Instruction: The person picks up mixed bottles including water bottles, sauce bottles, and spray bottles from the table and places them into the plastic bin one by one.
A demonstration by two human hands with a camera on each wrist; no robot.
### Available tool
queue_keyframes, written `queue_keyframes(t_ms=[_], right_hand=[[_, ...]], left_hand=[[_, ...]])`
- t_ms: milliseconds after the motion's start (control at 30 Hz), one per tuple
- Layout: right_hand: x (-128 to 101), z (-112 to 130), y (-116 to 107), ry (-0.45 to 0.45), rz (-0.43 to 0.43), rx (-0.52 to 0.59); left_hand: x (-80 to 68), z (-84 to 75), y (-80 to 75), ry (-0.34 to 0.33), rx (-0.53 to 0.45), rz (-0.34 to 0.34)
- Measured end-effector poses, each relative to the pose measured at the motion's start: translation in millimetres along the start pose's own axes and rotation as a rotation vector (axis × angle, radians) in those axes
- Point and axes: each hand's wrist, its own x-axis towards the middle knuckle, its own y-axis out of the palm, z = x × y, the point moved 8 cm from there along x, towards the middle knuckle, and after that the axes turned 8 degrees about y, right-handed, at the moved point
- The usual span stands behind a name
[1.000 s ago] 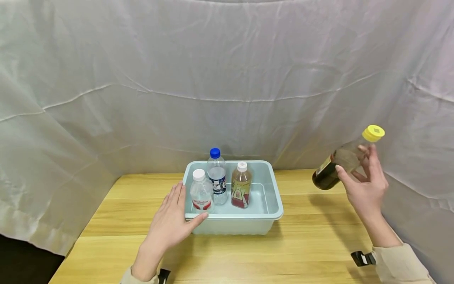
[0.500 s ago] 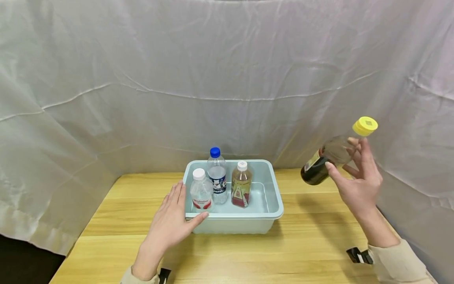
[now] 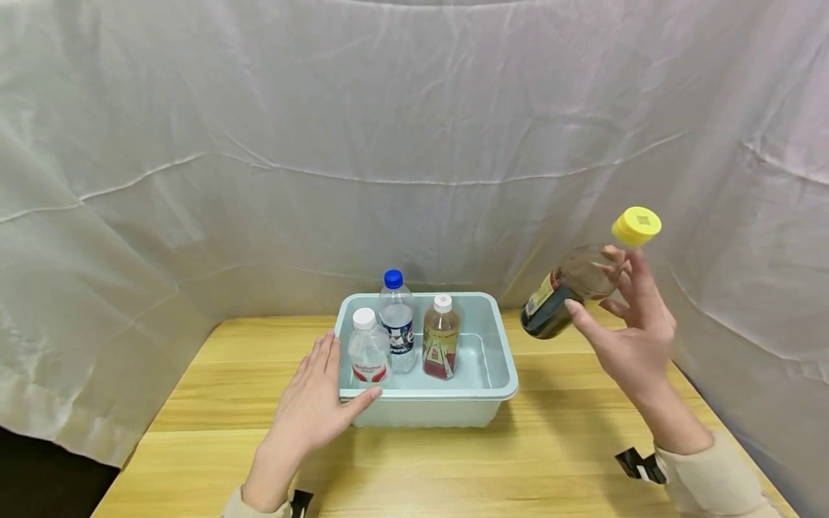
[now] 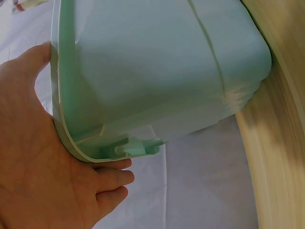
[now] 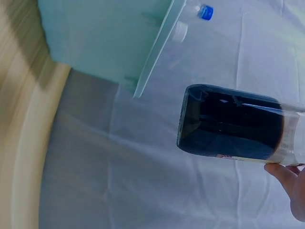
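Observation:
A pale green plastic tub (image 3: 499,374) (image 4: 157,76) (image 5: 105,43) stands on the wooden table (image 3: 570,432). In it stand a white-capped water bottle (image 3: 367,350), a blue-capped bottle (image 3: 396,320) and a brownish tea bottle (image 3: 440,338). My left hand (image 3: 311,410) (image 4: 38,181) rests flat against the tub's left front corner, thumb along the rim. My right hand (image 3: 631,338) holds a tilted dark bottle with a yellow cap (image 3: 586,277) (image 5: 228,124) in the air to the right of the tub, base pointing towards it.
White cloth (image 3: 414,144) hangs behind and at both sides of the table. Bare wood lies in front of the tub and to either side. The right half of the tub holds no bottle.
My right hand has carried the dark bottle leftward and slightly up, closer to the tub. The left hand and the tub have stayed in place.

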Motion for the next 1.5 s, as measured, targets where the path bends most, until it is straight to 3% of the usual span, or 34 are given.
queue_keyframes(t_ms=[500,1067,1500], right_hand=[[-8.2,8.3,29.8,-0.022,0.066,0.089],[-33.3,3.4,75.4,0.037,0.251,0.027],[-52.2,-11.8,111.3,0.197,0.394,0.078]], left_hand=[[-0.1,0.4,1.3,-0.012,-0.010,0.009],[0.0,1.4,1.2,-0.007,0.000,0.008],[-1.5,3.0,1.1,-0.013,0.003,0.007]])
